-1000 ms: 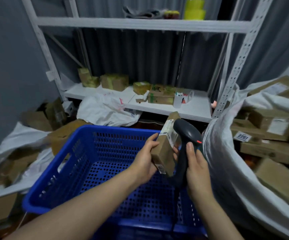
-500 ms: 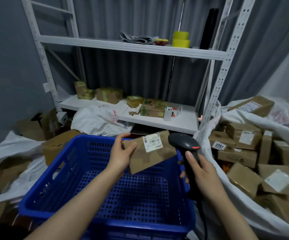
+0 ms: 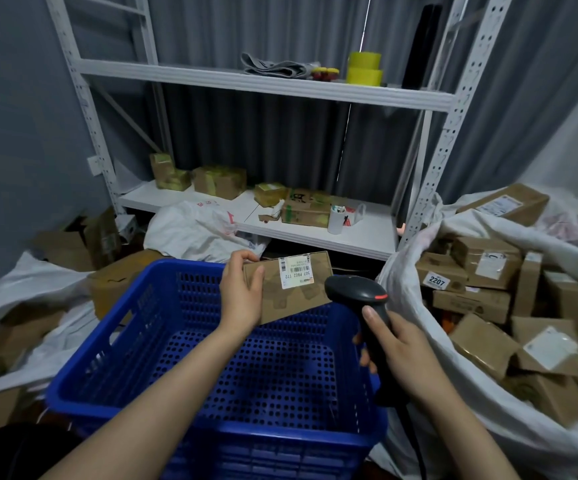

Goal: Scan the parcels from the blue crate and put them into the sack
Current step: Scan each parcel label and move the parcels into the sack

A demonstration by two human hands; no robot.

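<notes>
1. My left fingers [image 3: 246, 256] curl round the left end of the box [image 3: 291, 289]. My right fingers [image 3: 372, 315] wrap the scanner [image 3: 356, 292] handle.
2. The box is over the crate [image 3: 114, 341], label up. It looks light and stiff, so I would hold the ends.
3. A second ago it stood on edge; now it lies flat. The sack [image 3: 405, 258] is just right.
</notes>
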